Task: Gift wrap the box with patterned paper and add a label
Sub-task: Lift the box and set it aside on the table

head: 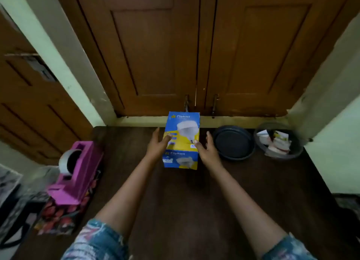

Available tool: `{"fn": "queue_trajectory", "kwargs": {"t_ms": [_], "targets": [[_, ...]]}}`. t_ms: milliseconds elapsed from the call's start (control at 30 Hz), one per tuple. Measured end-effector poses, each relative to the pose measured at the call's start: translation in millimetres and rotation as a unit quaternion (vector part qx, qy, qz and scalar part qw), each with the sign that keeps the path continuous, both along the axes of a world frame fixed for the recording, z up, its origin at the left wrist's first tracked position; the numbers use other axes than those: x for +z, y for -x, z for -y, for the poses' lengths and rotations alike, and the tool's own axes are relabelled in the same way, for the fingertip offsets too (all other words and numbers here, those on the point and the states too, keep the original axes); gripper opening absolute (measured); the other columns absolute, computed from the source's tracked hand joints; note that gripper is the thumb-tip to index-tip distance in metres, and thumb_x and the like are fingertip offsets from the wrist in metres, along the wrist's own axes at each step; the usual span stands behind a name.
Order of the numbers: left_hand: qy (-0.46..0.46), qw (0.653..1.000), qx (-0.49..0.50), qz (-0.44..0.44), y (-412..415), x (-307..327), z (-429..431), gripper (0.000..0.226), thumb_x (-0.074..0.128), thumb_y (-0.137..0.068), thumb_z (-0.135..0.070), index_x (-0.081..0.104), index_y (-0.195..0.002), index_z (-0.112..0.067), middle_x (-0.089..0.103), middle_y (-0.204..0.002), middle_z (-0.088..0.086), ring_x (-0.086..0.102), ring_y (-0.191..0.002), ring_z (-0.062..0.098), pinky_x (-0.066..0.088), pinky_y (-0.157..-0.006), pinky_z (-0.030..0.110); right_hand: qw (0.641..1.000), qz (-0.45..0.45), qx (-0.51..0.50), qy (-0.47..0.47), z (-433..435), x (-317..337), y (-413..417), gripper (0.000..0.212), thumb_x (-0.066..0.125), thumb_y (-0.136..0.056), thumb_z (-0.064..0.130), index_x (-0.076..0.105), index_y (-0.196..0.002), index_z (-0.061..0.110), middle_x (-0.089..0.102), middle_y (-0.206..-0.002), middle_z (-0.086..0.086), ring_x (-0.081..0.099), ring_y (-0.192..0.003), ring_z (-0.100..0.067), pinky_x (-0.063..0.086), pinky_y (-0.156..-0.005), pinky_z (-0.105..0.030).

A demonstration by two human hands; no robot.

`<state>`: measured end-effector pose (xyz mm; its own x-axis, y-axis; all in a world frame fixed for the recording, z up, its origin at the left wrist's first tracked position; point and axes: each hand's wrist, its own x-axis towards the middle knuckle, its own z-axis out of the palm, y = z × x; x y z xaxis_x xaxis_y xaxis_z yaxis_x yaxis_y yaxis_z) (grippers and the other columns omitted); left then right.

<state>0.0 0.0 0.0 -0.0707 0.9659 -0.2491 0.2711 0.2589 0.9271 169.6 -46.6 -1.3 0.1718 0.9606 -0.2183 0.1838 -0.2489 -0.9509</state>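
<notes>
The bulb box [182, 127] lies between the left hand [156, 145] and the right hand [207, 151], its long side pointing away. Fingers are straight beside it, with the thumbs touching its top.

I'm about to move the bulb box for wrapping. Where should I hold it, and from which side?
Hold the box by its two long side faces, left hand from the left, right hand from the right. Those faces are flat, parallel and free of the plate, so palms can clamp it, thumbs over the printed face.
</notes>
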Motion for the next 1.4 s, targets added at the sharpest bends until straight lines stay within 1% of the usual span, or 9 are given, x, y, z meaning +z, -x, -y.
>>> {"fn": "queue_trajectory", "kwargs": {"t_ms": [133,300,633,733,833,1000,1133,1233,1400], "targets": [[-0.012,0.999,-0.026,-0.021,-8.4,3.8,5.1,0.057,0.065,-0.083,-0.03,0.045,-0.133,-0.012,0.058,-0.125,0.005,0.058,-0.111,0.023,0.046,-0.093,0.034,0.995,-0.09,0.013,0.044,-2.7,0.1,5.9,0.067,0.049,-0.094,0.032,0.011,-0.148,0.024,0.032,-0.149,-0.003,0.042,-0.129,-0.023,0.04,-0.102,-0.038],[0.008,0.998,-0.017,-0.053,-2.2,0.0,42.8,0.087,0.059,-0.065,-0.045,0.035,-0.142,-0.014,0.051,-0.135,0.008,0.051,-0.121,0.025,0.041,-0.103,0.041,0.993,-0.111,0.027,0.016,35.8,7.2,8.8,0.056,0.05,-0.095,0.023,0.026,-0.145,0.02,0.045,-0.138,-0.001,0.049,-0.12,-0.019,0.043,-0.087,-0.025],[-0.03,1.0,-0.003,0.003,0.4,4.8,217.0,0.05,0.065,-0.086,-0.018,0.043,-0.13,-0.02,0.058,-0.113,-0.007,0.058,-0.102,0.01,0.049,-0.088,0.027,0.997,-0.074,0.022,-0.012,192.9,-2.3,4.0,0.045,0.059,-0.09,0.021,0.044,-0.132,0.019,0.055,-0.12,0.005,0.054,-0.11,-0.011,0.047,-0.087,-0.022],[-0.024,1.0,0.016,0.007,9.1,2.0,252.3,0.028,0.064,-0.087,-0.016,0.05,-0.111,-0.017,0.064,-0.099,-0.001,0.063,-0.092,0.016,0.052,-0.079,0.028,0.999,-0.044,0.006,-0.016,232.5,-13.9,2.1,0.03,0.064,-0.086,0.022,0.051,-0.113,0.02,0.06,-0.116,-0.003,0.057,-0.103,-0.015,0.047,-0.084,-0.023],[0.003,0.999,0.032,0.024,22.1,-5.6,273.7,0.023,0.065,-0.087,-0.023,0.053,-0.104,-0.014,0.063,-0.096,0.005,0.061,-0.093,0.02,0.05,-0.077,0.028,1.0,-0.015,-0.017,-0.007,258.5,-24.0,0.0,0.03,0.064,-0.078,0.043,0.051,-0.095,0.022,0.06,-0.108,-0.006,0.058,-0.101,-0.017,0.047,-0.089,-0.032],[0.042,0.986,-0.051,0.152,22.8,-12.9,281.5,0.048,0.055,-0.091,-0.019,0.036,-0.135,-0.021,0.059,-0.118,0.003,0.063,-0.095,0.012,0.053,-0.076,0.02,0.987,-0.156,0.022,-0.041,259.4,-32.1,4.1,0.067,0.056,-0.085,0.03,0.02,-0.141,0.033,0.027,-0.134,0.023,0.04,-0.113,0.018,0.034,-0.09,-0.003],[0.043,0.964,-0.057,0.257,19.0,-21.9,280.7,0.052,0.056,-0.078,-0.026,0.046,-0.128,-0.023,0.07,-0.097,0.0,0.069,-0.075,0.011,0.054,-0.06,0.022,0.965,-0.236,0.076,-0.087,258.0,-56.0,12.0,0.074,0.065,-0.071,0.059,0.03,-0.136,0.051,0.034,-0.148,0.011,0.038,-0.134,-0.014,0.029,-0.111,-0.048],[0.021,0.968,-0.061,0.244,18.3,-26.4,282.8,0.037,0.051,-0.087,-0.028,0.052,-0.123,-0.017,0.072,-0.088,0.001,0.069,-0.067,0.01,0.055,-0.057,0.021,0.959,-0.249,0.081,-0.108,253.7,-61.3,6.7,0.084,0.066,-0.067,0.052,0.03,-0.141,0.036,0.047,-0.14,0.007,0.048,-0.126,-0.016,0.035,-0.108,-0.048],[0.014,0.971,-0.108,0.214,23.2,-28.4,291.5,0.028,0.045,-0.091,-0.037,0.064,-0.095,-0.017,0.073,-0.074,0.003,0.069,-0.059,0.013,0.055,-0.057,0.022,0.971,-0.147,0.102,-0.162,251.2,-54.5,-7.3,0.058,0.056,-0.086,0.035,0.036,-0.14,0.025,0.056,-0.128,0.007,0.054,-0.116,-0.008,0.041,-0.103,-0.03]]}}
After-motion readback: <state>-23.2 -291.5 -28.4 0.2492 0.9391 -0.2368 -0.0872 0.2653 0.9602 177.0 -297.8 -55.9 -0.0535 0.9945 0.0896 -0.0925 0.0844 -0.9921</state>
